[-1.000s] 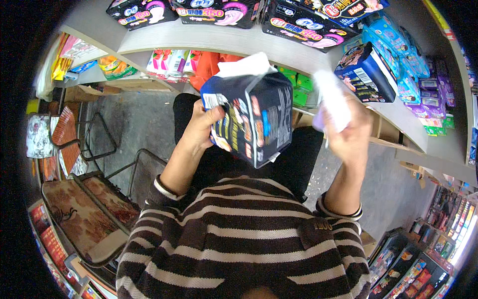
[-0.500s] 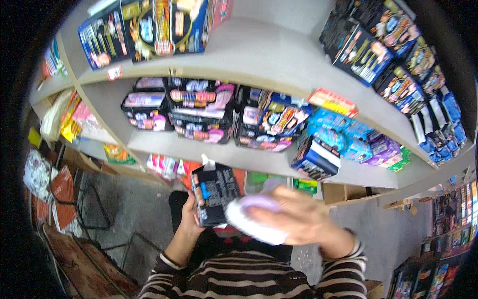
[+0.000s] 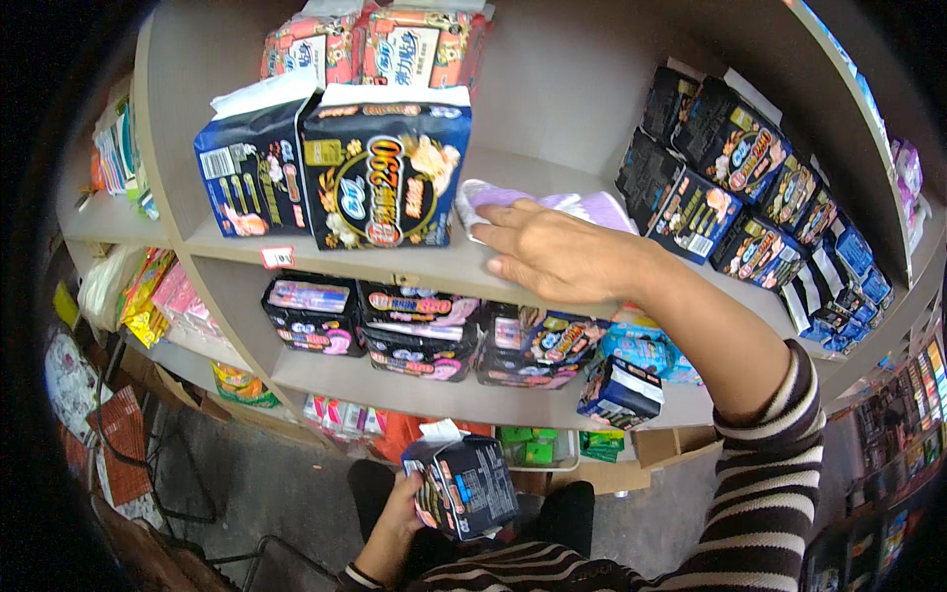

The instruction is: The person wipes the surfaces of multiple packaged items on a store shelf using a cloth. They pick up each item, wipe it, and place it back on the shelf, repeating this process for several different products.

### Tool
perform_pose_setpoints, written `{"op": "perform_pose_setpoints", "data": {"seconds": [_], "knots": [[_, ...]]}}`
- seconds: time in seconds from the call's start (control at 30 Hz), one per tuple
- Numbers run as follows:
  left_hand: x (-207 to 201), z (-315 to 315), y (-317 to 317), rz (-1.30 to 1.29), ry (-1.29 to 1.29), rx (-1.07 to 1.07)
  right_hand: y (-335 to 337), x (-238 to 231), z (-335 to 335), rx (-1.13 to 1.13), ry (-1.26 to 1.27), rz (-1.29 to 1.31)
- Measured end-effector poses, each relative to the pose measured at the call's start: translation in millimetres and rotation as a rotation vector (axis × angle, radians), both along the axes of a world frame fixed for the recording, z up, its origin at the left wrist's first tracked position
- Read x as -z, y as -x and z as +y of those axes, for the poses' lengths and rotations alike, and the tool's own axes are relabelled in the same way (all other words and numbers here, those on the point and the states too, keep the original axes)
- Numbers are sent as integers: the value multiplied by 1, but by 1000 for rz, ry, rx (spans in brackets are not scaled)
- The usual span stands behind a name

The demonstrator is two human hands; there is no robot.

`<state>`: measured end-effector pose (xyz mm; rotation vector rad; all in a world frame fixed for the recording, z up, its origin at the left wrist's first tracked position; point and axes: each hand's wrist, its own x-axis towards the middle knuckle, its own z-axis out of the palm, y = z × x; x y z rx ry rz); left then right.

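My left hand (image 3: 400, 508), low in front of me, grips a dark blue pack of sanitary pads (image 3: 473, 483) by its left side, tilted, with a white flap at its top. Up on the higher shelf, my right hand (image 3: 562, 247) presses a purple and white cloth (image 3: 602, 209) against the shelf board near its front edge. The cloth spreads out on both sides of the fingers. Just left of it stand a large dark blue pad pack (image 3: 330, 212) and another dark pack (image 3: 252, 173). My palm hides the cloth's middle.
Behind the left packs are coral packs (image 3: 419, 49). Stacked dark packs (image 3: 755, 158) fill the upper shelf's right end. Black and pink packs (image 3: 419, 350) line the lower shelf, with a lone dark pack (image 3: 621, 390) at its edge. A price tag (image 3: 277, 258) hangs on the upper shelf's rim.
My right hand has moved from in front of my body up to the higher shelf with the cloth. The pack in my left hand now appears lower, and the view has tilted upward.
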<state>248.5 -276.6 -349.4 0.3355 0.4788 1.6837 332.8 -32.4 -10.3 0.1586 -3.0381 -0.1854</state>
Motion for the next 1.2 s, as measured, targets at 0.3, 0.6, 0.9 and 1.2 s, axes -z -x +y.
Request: {"op": "perform_pose_setpoints", "data": {"seconds": [0.3,0.6,0.9,1.2], "knots": [[32,-8,19,-39,31,-38,84,15,133,390,106,10],[31,-24,23,-170,64,-94,21,-4,138,876,-82,-82],[22,-26,17,-77,22,-135,-70,11,34,363,125,173],[-21,-28,6,-54,135,-130,-230,26,40,646,219,352]]}}
